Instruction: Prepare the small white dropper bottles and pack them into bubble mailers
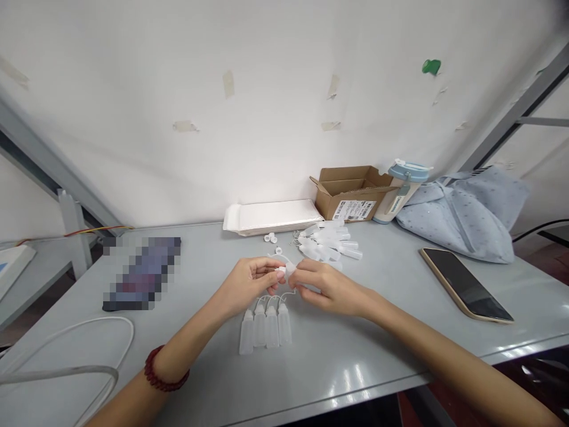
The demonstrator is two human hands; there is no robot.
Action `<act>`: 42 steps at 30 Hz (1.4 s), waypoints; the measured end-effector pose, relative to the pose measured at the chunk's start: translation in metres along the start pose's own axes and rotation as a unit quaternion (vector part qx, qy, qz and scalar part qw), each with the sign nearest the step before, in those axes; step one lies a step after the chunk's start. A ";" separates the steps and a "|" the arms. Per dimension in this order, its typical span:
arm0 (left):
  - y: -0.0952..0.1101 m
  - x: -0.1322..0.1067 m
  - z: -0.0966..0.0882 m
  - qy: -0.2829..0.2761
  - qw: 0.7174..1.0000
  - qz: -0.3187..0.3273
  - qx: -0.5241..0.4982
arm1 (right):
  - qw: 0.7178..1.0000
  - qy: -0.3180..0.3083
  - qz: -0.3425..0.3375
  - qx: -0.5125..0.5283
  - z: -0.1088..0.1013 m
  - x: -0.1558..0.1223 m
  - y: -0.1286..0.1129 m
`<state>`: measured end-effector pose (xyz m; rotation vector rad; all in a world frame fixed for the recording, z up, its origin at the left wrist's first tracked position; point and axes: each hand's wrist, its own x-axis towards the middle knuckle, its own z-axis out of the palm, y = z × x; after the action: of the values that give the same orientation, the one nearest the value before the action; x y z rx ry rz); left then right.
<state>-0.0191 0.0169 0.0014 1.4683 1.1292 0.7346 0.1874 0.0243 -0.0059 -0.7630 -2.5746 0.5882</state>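
My left hand [255, 281] is closed, pinching a small white cap [281, 270] between thumb and fingers. Right against it, my right hand [326, 286] is closed on a translucent plastic bottle [290, 269], most of which the fingers hide. A thin white tube curves out above the hands. Just below them, several small squeeze bottles [272, 327] with bent thin tubes lie side by side in a row. Beyond my fingers rest a loose white cap [278, 251] and a small cluster of caps [269, 238]. A pile of similar bottles [329, 240] lies behind my right hand.
Along the wall stand a white packet [275, 216], an open cardboard box [351, 196] and a blue-lidded cup [402, 193]. A light blue cloth bag [462, 216] and a phone [466, 284] lie right. At left are a pixelated dark object [144, 273] and white cables [128, 332].
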 end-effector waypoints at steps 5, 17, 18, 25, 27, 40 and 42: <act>0.006 0.000 -0.002 -0.012 1.000 0.025 0.000 | 0.999 -0.029 -0.009 0.018 -0.002 -0.001 -0.002; 0.007 -0.006 0.004 -0.030 0.998 0.041 -0.035 | 0.879 0.022 0.124 0.461 -0.006 0.002 0.004; 0.007 -0.006 0.006 -0.015 0.998 0.046 -0.039 | 0.861 0.029 0.131 0.490 -0.004 0.002 0.004; 0.003 -0.004 0.007 0.017 0.996 0.035 -0.078 | 0.882 0.075 0.136 0.444 0.003 0.004 -0.002; 0.002 -0.004 0.006 0.001 0.997 0.010 -0.076 | 0.896 0.083 0.130 0.418 0.003 0.004 -0.004; 0.003 -0.004 0.007 -0.010 1.000 0.000 -0.006 | 0.869 0.063 0.149 0.468 0.002 0.004 -0.002; 0.002 -0.003 0.007 -0.012 1.000 -0.007 0.005 | 0.875 0.059 0.148 0.457 0.001 0.004 -0.004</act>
<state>-0.0130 0.0112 0.0022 1.4723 1.1253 0.7002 0.1820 0.0236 -0.0041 -0.7816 -1.7271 1.6199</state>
